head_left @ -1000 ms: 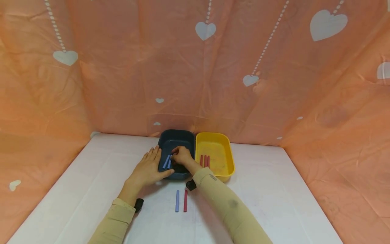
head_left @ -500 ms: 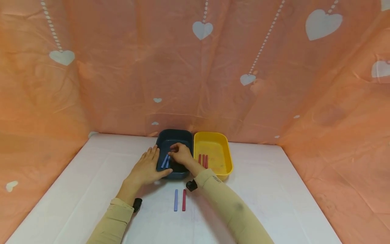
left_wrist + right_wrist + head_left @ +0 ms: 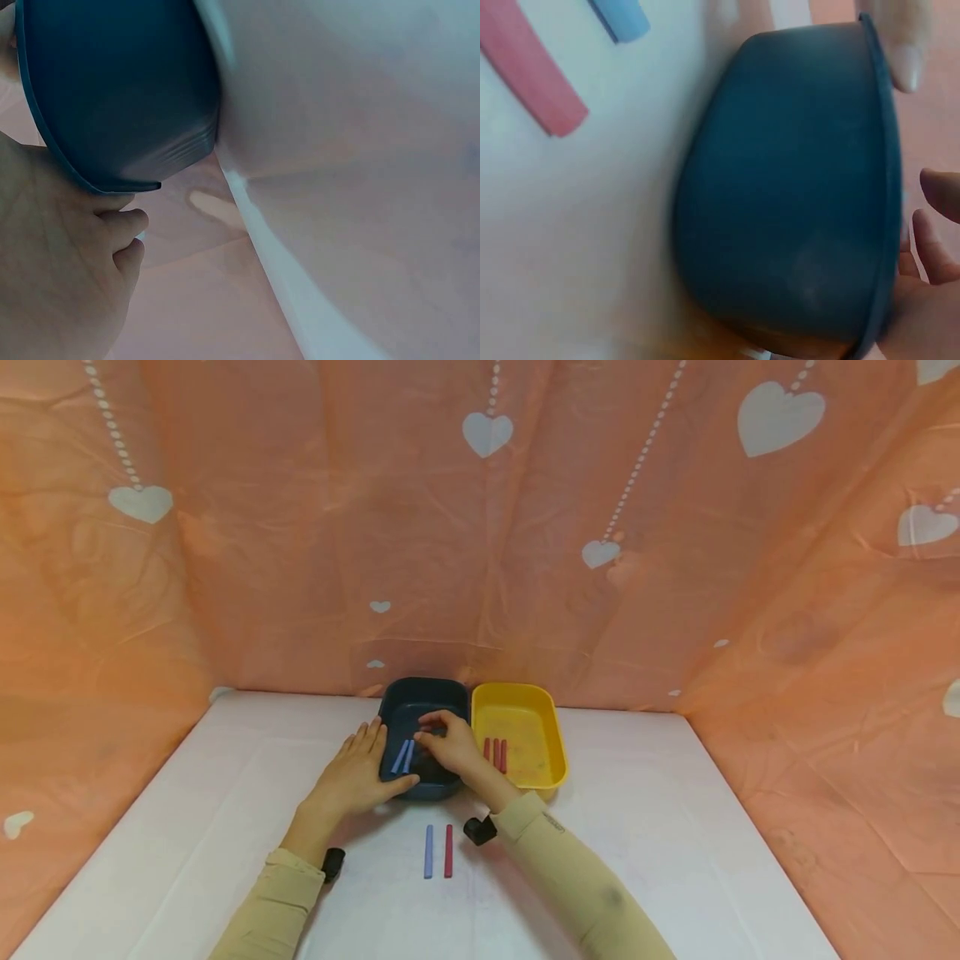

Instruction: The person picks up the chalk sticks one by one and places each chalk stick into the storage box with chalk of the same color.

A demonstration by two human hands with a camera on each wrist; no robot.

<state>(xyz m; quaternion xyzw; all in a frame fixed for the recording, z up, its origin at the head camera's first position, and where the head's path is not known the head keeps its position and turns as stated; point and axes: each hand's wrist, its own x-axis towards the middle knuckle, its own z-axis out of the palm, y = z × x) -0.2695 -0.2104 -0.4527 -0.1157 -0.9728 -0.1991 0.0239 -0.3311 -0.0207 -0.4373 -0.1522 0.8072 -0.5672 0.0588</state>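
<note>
A dark blue tub (image 3: pixel 437 791) stands on the white table, with two blue chalk-like sticks (image 3: pixel 401 756) lying side by side in its left part. My left hand (image 3: pixel 351 783) rests along the tub's left rim, fingers straight and thumb spread toward the front corner. Over the tub's right side is my right hand (image 3: pixel 456 750), its thumb and fingers apart and holding nothing, just right of the sticks. The right wrist view also shows the tub's outer wall (image 3: pixel 787 180) with the right hand's fingers beyond the rim. In the left wrist view, left fingertips are partly hidden behind the tub.
A yellow tub (image 3: pixel 561 747) touches the blue one on its right and holds several red sticks (image 3: pixel 495 753), partly behind my right forearm. One blue stick (image 3: pixel 428 852) and one red stick (image 3: pixel 448 852) lie parallel in front. An orange curtain (image 3: pixel 300 568) with hearts encloses the table.
My right hand has drawn slightly right, away from the blue sticks in the tub, and its fingers have parted. The left hand stays on the rim. The head view has shifted slightly.
</note>
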